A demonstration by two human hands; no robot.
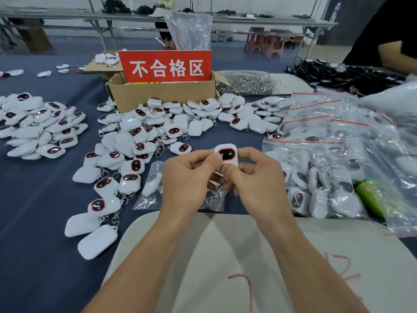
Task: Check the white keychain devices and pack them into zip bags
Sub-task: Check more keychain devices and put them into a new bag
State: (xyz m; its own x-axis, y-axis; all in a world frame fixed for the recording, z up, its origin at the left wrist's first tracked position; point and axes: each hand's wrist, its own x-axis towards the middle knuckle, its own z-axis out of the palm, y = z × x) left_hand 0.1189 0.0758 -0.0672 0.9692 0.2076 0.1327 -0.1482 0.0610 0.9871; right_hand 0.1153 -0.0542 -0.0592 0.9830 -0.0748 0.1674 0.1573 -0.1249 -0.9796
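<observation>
A white keychain device (226, 154) with a dark red-rimmed oval window stands upright between my two hands at the table's centre. My left hand (189, 177) pinches its left side, thumb on the front. My right hand (257, 179) grips its right side and lower part. Its metal clip hangs below, mostly hidden by my fingers. Under my hands lies a clear zip bag (151, 188) with one device inside. A big pile of loose devices (144, 132) spreads over the blue cloth ahead and to the left.
A cardboard box (162, 93) with a red sign stands behind the pile. Filled zip bags (320, 177) with red strips are heaped at the right, beside a green object (372, 197). Another device pile (38, 125) lies far left. A metal clip heap (246, 83) and another person's arm (392, 53) are at back right.
</observation>
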